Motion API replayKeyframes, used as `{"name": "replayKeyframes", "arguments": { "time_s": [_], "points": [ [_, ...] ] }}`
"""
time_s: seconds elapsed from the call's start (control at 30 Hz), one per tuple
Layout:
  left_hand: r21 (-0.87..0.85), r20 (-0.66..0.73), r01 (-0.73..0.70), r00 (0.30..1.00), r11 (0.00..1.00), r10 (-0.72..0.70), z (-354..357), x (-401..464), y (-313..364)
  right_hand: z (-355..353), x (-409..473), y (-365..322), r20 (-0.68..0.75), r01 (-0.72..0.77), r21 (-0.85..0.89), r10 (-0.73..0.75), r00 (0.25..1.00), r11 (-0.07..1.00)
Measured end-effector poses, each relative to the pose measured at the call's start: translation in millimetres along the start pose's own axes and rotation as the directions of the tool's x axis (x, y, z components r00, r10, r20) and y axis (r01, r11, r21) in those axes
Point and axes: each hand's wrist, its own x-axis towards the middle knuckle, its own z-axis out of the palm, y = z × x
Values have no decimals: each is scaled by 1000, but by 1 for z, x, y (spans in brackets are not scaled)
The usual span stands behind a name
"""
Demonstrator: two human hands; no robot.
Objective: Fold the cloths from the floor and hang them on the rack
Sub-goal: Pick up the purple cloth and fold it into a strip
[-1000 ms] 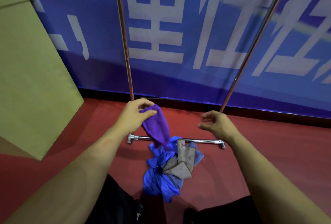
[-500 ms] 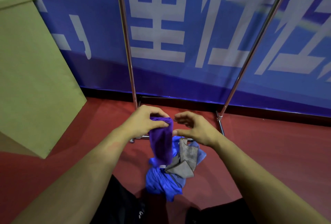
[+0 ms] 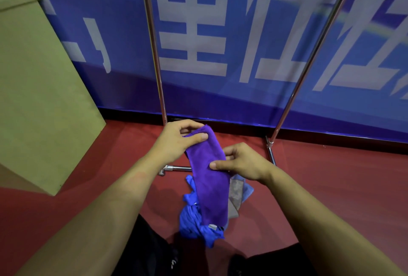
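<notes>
Large white characters run across the blue banner (image 3: 220, 32) behind the rack poles — cropped by the frame's top edge and partly hidden, so none reads with certainty. No other text is legible.

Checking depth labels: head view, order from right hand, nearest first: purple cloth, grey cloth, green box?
1. purple cloth: pinched by the right hand, at its fingertips.
2. grey cloth: on the floor just below the hand.
3. green box: far left, beyond the left hand.

Shiny metal rack (image 3: 154, 55); matt, seemingly plush purple cloth (image 3: 209, 176).
</notes>
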Motion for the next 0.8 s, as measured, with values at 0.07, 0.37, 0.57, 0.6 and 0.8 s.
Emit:
{"name": "replayKeyframes", "arguments": {
  "time_s": [0.07, 0.37, 0.57, 0.6, 0.8],
  "points": [
    [-95, -9, 76, 997, 993, -77, 0, -1, 0, 3, -2, -7, -11, 22, 62, -21, 1000, 998],
    [-346, 459, 586, 787, 733, -412, 11, -10, 2, -2, 2, -18, -332, 241, 453, -89, 939, 858],
    [-423, 367, 433, 885, 796, -286, 20, -11, 1, -14, 2, -18, -452, 302, 590, -3, 892, 749],
    [-417, 332, 394, 905, 819, -266, 21, -11, -1, -15, 2, -17, -462, 301, 588, 6, 887, 751],
    [-407, 197, 259, 961, 876, -192, 28, -8, 1, -18, 6, -11, -493, 213, 548, 107, 863, 809]
  ]
}}
